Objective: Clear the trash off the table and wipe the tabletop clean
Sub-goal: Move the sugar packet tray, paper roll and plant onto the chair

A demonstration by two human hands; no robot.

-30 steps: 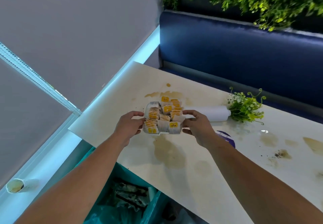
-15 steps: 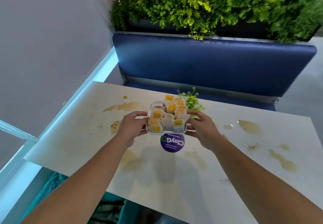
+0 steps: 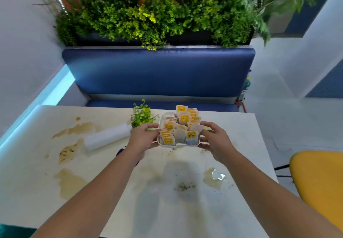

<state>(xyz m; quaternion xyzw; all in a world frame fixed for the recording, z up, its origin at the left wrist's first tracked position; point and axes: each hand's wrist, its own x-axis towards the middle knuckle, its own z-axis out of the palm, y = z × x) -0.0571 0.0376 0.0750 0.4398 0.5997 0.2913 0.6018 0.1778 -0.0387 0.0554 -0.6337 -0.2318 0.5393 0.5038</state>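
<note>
A shallow white tray (image 3: 178, 145) packed with upright tea sachets (image 3: 182, 119) is held over the far middle of the table (image 3: 111, 197). The shadow thrown on the tabletop just near of it suggests that it is lifted clear rather than resting. The left hand (image 3: 143, 139) is closed on the tray's left edge and the right hand (image 3: 215, 141) on its right edge, thumbs over the rim; the fingers beneath cannot be seen. The load is judged light, and the tray thin and somewhat flexible. The sachets stand loose and could spill if it is tipped, so a level grip on two opposite edges, as taken here, is judged best. The tray is kept level with its open side up; its long axis appears to run from near to far, and the printed sachet faces are turned toward the near side. To the left, a white vase (image 3: 107, 138) lies on its side, its green sprig (image 3: 142, 116) pointing right and far. Brown stains (image 3: 74, 130), a wet puddle (image 3: 215, 177) and crumbs (image 3: 184, 185) are not yet wiped.
</note>
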